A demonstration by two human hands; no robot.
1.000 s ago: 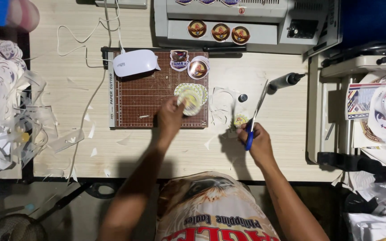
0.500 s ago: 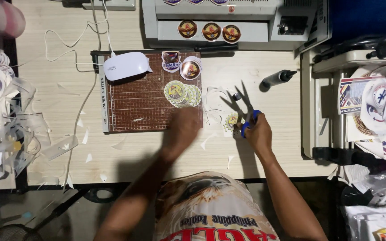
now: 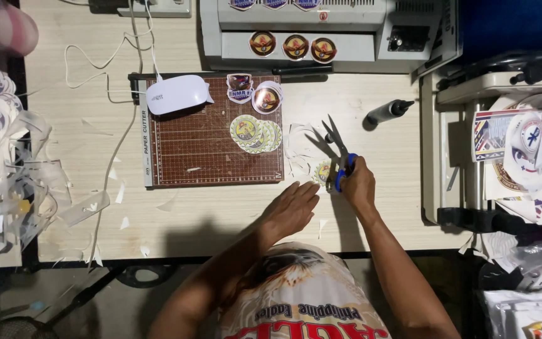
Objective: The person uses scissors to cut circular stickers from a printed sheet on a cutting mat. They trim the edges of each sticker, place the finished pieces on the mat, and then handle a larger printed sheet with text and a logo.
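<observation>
My right hand [image 3: 359, 185] grips blue-handled scissors [image 3: 340, 154] with the blades open and pointing away from me. A small round sticker [image 3: 322, 171] lies on the table just left of the scissor handles. My left hand [image 3: 291, 208] hovers flat and empty, fingers reaching toward that sticker. A stack of cut round stickers [image 3: 255, 133] rests on the brown cutting mat [image 3: 202, 147], with two more badges [image 3: 253, 94] at the mat's far edge.
A white mouse-shaped device [image 3: 177, 94] sits on the mat's corner. A laminating machine [image 3: 321, 28] stands at the back with three round stickers on it. A black glue bottle [image 3: 387, 112] lies to the right. Plastic offcuts [image 3: 7, 169] pile at left; printed sheets [image 3: 522, 157] at right.
My left hand left the sticker stack on the mat and moved right and nearer, toward the small sticker. The scissors swung from lying low to blades up and open.
</observation>
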